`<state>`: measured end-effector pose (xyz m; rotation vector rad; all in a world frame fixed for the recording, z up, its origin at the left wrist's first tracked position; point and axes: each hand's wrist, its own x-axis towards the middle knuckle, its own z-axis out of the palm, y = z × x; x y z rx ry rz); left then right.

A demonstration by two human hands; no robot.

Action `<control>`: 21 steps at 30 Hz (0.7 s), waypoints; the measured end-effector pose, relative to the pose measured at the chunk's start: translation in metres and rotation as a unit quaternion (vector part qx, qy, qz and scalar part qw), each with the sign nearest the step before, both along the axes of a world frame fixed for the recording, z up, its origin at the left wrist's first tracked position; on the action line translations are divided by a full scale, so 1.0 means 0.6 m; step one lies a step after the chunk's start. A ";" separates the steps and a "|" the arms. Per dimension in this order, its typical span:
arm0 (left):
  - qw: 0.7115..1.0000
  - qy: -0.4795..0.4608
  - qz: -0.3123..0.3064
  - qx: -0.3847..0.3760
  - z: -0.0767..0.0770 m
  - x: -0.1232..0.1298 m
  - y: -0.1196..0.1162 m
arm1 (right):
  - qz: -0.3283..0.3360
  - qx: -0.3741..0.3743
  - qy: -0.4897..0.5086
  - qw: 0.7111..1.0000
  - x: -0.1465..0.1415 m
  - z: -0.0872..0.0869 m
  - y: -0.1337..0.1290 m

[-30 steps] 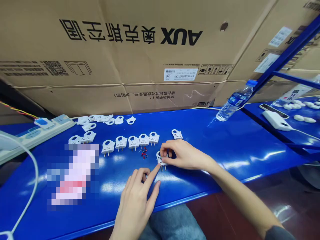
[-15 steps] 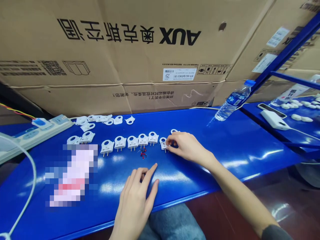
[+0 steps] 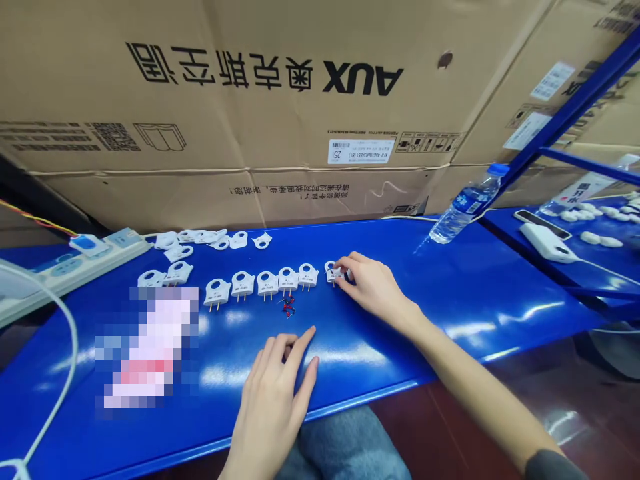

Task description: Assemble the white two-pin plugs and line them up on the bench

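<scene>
My right hand point(image 3: 369, 280) pinches a white two-pin plug point(image 3: 332, 272) with a ring-shaped top, at the right end of a row of similar plugs. The fingers cover its right side. Several more white plugs point(image 3: 243, 285) stand in the row to the left, rings toward the back and metal pins toward me. In front of the row lies a small pile of red and black parts point(image 3: 289, 307), too small to name surely. My left hand point(image 3: 277, 377) rests on the blue table near its front edge, fingers stretched out, holding nothing.
White ring-shaped pieces point(image 3: 200, 237) lie at the back left, beside a power strip point(image 3: 100, 257). A blurred pinkish item point(image 3: 155, 347) is at left. A water bottle point(image 3: 467, 203) leans against the blue frame at right, near a phone point(image 3: 543, 225) and a white box point(image 3: 547, 242). Cardboard point(image 3: 280, 140) stands behind.
My right hand has moved slightly away from me with the plug, bringing it level with the row. My left hand stays in place.
</scene>
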<state>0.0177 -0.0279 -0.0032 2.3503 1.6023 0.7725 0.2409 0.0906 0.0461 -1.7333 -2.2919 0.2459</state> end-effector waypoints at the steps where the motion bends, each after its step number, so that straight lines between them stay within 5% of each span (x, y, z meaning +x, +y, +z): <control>1: 1.000 0.002 -0.001 0.001 0.000 0.000 0.000 | 0.008 0.005 0.011 1.000 -0.004 0.000 -0.003; 7: 1.000 -0.004 0.002 0.001 -0.001 0.000 -0.001 | 0.121 0.010 -0.001 0.993 -0.040 -0.006 -0.025; 11: 0.999 -0.021 0.046 -0.003 -0.008 -0.003 -0.002 | 0.140 0.002 -0.001 0.990 -0.046 -0.008 -0.027; 21: 0.996 -0.024 0.086 0.019 -0.016 -0.006 0.001 | 0.236 -0.063 0.132 0.961 -0.033 0.006 -0.036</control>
